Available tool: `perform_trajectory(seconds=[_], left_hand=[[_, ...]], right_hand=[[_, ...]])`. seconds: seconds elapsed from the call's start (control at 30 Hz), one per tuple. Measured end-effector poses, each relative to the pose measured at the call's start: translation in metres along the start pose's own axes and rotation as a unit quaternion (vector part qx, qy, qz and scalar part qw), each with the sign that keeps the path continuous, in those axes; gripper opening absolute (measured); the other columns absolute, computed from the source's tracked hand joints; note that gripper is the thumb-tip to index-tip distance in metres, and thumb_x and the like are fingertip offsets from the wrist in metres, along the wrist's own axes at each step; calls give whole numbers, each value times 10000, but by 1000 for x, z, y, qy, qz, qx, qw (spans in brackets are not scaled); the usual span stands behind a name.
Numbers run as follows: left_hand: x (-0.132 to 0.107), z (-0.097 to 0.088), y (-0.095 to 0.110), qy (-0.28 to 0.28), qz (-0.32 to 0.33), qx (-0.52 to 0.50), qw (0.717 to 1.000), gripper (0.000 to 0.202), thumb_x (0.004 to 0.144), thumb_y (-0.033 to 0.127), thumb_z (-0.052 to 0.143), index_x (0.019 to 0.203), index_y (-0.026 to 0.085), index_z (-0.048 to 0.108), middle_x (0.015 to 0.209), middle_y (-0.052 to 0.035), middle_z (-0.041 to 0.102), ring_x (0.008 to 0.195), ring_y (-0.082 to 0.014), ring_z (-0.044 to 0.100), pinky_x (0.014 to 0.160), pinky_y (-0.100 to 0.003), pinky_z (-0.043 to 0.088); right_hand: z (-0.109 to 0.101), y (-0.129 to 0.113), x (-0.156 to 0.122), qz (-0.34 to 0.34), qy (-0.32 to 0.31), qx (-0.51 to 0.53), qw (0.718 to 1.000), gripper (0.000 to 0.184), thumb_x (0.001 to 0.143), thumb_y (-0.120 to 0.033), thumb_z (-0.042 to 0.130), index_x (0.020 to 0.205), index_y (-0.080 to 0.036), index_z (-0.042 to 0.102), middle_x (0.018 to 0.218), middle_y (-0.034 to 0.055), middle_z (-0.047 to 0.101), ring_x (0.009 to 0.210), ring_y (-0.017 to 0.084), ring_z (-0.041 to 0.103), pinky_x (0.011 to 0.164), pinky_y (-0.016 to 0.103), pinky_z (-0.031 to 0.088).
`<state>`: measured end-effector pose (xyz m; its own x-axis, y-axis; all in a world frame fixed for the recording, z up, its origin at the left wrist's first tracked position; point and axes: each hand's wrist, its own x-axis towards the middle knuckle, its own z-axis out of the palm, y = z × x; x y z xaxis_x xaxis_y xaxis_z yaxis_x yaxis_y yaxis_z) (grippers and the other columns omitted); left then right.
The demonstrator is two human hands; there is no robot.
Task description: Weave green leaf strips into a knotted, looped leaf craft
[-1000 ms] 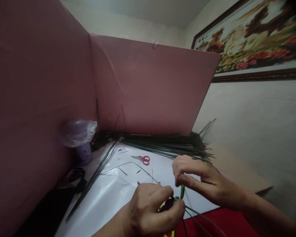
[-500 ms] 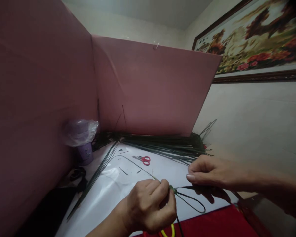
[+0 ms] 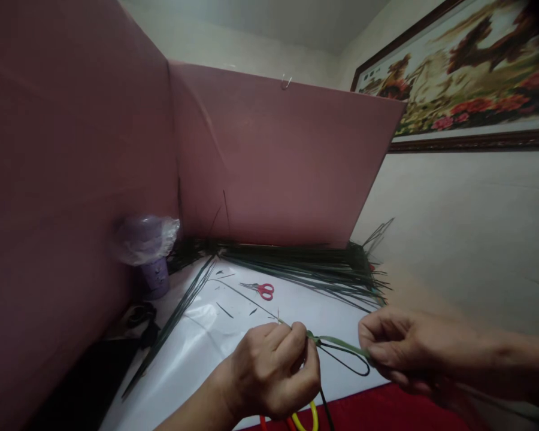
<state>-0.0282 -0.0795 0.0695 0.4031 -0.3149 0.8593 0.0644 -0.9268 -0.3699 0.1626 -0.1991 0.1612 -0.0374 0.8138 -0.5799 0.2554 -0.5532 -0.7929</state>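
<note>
My left hand (image 3: 273, 371) is closed on a small knotted piece of green leaf strips (image 3: 313, 339), with the knot just past the fingertips. A thin stem (image 3: 251, 298) runs from that hand towards the far left over the white sheet. To the right, my right hand (image 3: 406, 347) pinches one flat green strip (image 3: 344, 343), drawn taut from the knot. Below it hangs a dark narrow loop (image 3: 353, 367), which stays attached at the knot. Whatever else lies inside either fist is hidden.
Red-handled scissors (image 3: 265, 291) lie on the white sheet (image 3: 193, 359) among small clippings. Long green strips (image 3: 291, 263) run along the back, others (image 3: 170, 335) down the left. A purple cup (image 3: 155, 278) stands by the pink panel (image 3: 273, 155). Yellow handles (image 3: 313, 416) show at the bottom.
My right hand has moved right and down, pulling the green strip straight and turning its lighter face up. The loop has become slightly smaller. My left hand has stayed almost still.
</note>
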Motion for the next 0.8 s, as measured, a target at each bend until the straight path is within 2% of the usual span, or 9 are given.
perform_trajectory(seconds=[0.13, 0.23, 0.33, 0.43, 0.5, 0.63, 0.8], left_hand=[[2, -2, -1, 4, -26, -31, 999, 137, 704, 45, 515, 807, 109, 578, 627, -40, 545, 496, -95, 425, 441, -220, 309], [1, -2, 0, 4, -67, -76, 995, 122, 749, 31, 484, 810, 99, 566, 628, -33, 539, 495, -83, 419, 451, -213, 319], [-2, -1, 2, 10, -118, -133, 984, 147, 776, 16, 442, 811, 102, 557, 598, -15, 519, 496, -80, 432, 461, -204, 342], [-3, -1, 3, 37, -150, -154, 976, 149, 795, 27, 446, 854, 105, 559, 615, -16, 540, 536, -79, 494, 499, -190, 400], [-2, -2, 3, 67, -165, -145, 973, 153, 798, 39, 469, 898, 106, 562, 677, -39, 582, 588, -84, 538, 538, -189, 437], [-1, -3, 2, 88, -169, -140, 972, 179, 799, 43, 476, 937, 112, 568, 710, -50, 600, 619, -90, 562, 558, -193, 457], [-7, 0, 4, 41, -153, -179, 971, 203, 790, 33, 462, 943, 102, 575, 608, -14, 530, 535, -80, 495, 501, -189, 414]], right_hand=[[-8, 0, -3, -58, 33, -21, 998, 220, 739, -344, 668, 724, -177, 526, 580, -23, 563, 434, 53, 454, 365, 137, 361], [-5, -3, -4, -129, 61, -72, 987, 156, 741, -289, 662, 723, -169, 565, 619, -8, 586, 513, 73, 502, 436, 159, 401], [-1, -4, -1, -169, 67, -89, 979, 144, 735, -286, 661, 732, -162, 588, 651, 10, 599, 569, 96, 533, 508, 203, 442], [-6, -2, 1, -195, 60, -89, 975, 151, 732, -302, 662, 761, -163, 613, 703, 30, 614, 615, 115, 550, 573, 244, 467], [-16, 2, 3, -205, 82, -117, 968, 140, 740, -299, 659, 761, -163, 634, 714, 38, 618, 636, 121, 549, 593, 249, 465], [-30, 7, 7, -233, 140, -143, 952, 154, 738, -316, 676, 741, -164, 651, 670, 23, 595, 604, 111, 529, 571, 234, 452], [-16, 8, 18, -301, 116, -87, 943, 125, 730, -289, 691, 745, -168, 663, 698, 22, 579, 615, 112, 537, 574, 240, 463]])
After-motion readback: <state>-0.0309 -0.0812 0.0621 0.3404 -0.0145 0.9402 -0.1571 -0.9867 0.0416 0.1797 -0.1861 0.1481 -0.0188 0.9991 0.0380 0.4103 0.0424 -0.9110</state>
